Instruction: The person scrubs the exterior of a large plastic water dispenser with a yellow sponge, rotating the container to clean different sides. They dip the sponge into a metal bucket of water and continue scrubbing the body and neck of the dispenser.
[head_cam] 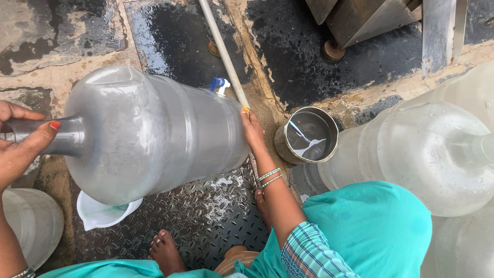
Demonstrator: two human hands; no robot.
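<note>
Left hand is clamping its grip on the neck of the large clear water jug, lying sideways; long axis is running rightward from that grip. Right hand, fingers together, is pressing the jug's base end, beside a white pipe; steel pot beyond

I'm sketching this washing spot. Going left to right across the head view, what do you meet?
Left hand on the bottle neck → big clear water bottle → right hand → steel pot → another clear bottle.
</note>
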